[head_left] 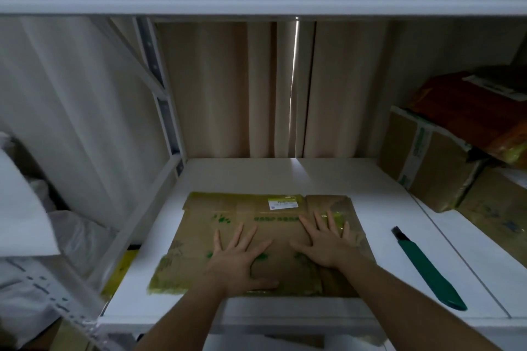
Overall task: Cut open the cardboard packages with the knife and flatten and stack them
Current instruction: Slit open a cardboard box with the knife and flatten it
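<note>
Flattened brown cardboard package (256, 239) beside green knife (427, 268)

Flattened cardboard (251, 239) lies on shelf (285, 174). Knife (427, 268) to its right, apart. Stacked boxes (445, 162) behind-right of cardboard. Both hands on cardboard.

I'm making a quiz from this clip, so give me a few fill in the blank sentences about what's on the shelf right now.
1. Both hands, the left hand and the right hand, press flat on the ____.
2. The green knife lies to the ____ of the flattened cardboard.
3. The knife is held by ____ hand.

Missing words: cardboard; right; neither
</note>
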